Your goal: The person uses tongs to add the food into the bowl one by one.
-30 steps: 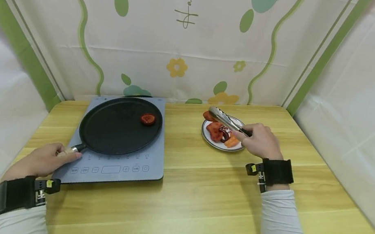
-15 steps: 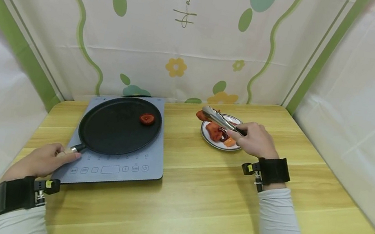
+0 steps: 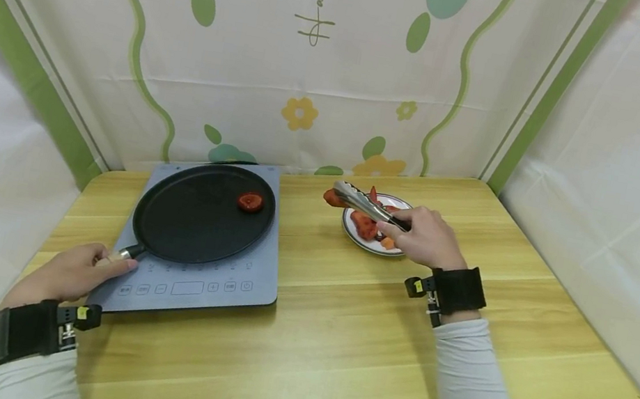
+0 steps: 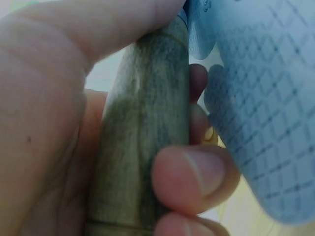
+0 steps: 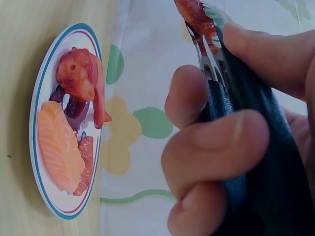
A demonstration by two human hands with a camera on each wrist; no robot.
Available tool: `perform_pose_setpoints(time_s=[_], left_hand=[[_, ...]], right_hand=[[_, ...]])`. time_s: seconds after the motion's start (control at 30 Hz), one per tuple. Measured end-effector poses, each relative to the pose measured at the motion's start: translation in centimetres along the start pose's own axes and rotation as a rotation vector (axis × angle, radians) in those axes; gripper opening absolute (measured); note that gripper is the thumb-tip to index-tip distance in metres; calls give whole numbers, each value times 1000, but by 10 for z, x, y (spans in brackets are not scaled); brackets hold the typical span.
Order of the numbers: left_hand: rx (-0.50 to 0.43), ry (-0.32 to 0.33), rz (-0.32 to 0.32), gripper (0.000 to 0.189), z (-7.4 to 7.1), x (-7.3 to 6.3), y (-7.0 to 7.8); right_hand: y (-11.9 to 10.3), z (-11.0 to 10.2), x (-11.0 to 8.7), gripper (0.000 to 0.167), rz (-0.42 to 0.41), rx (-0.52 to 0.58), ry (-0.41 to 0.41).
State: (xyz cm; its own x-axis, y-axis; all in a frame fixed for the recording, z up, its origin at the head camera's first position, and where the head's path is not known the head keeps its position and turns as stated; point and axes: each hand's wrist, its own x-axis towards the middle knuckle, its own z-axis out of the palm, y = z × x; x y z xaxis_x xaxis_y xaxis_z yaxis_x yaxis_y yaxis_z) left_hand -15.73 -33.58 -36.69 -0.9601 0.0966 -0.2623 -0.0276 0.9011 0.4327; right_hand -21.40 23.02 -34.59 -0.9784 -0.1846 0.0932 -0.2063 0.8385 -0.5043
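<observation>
In the head view my left hand (image 3: 69, 270) grips the handle of a flat black frying pan (image 3: 195, 221); close up, its fingers curl round the wooden handle (image 4: 142, 108). A glossy reddish round piece (image 3: 250, 202) lies at the pan's right side. My right hand (image 3: 430, 239) squeezes metal tongs (image 3: 360, 203) by their dark handles. Pinched in the tongs' tips is a reddish-brown piece of food (image 5: 194, 12), held just beyond the left side of a rimmed plate (image 5: 54, 206). On this plate lie an orange salmon-like slice (image 5: 60, 147) and several red pieces.
The pan sits on a grey induction cooktop (image 3: 225, 311) with touch buttons along its front. Both stand on a wood-grain table (image 3: 329, 370). A white flowered curtain (image 3: 354, 71) hangs behind, with white cloth at both sides.
My right hand has moved left with the tongs and the reddish-brown piece, from over the plate to past its left edge. My left hand stays on the pan handle.
</observation>
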Motion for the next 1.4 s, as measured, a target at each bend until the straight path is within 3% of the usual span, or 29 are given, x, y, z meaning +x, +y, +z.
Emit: perform_pose_setpoints(time_s=[0.63, 0.9, 1.2, 1.4], left_hand=[[-7, 1, 15, 51, -1, -1, 1], [-15, 2, 13, 50, 0, -1, 1], [3, 4, 18, 51, 0, 0, 0], [-9, 3, 12, 51, 0, 0, 0]], right_hand=[[-11, 9, 1, 51, -48, 1, -7], [-14, 13, 4, 27, -115, 1, -7], [-17, 19, 6, 24, -176, 3, -1], [-24, 25, 8, 25, -245, -52, 44]])
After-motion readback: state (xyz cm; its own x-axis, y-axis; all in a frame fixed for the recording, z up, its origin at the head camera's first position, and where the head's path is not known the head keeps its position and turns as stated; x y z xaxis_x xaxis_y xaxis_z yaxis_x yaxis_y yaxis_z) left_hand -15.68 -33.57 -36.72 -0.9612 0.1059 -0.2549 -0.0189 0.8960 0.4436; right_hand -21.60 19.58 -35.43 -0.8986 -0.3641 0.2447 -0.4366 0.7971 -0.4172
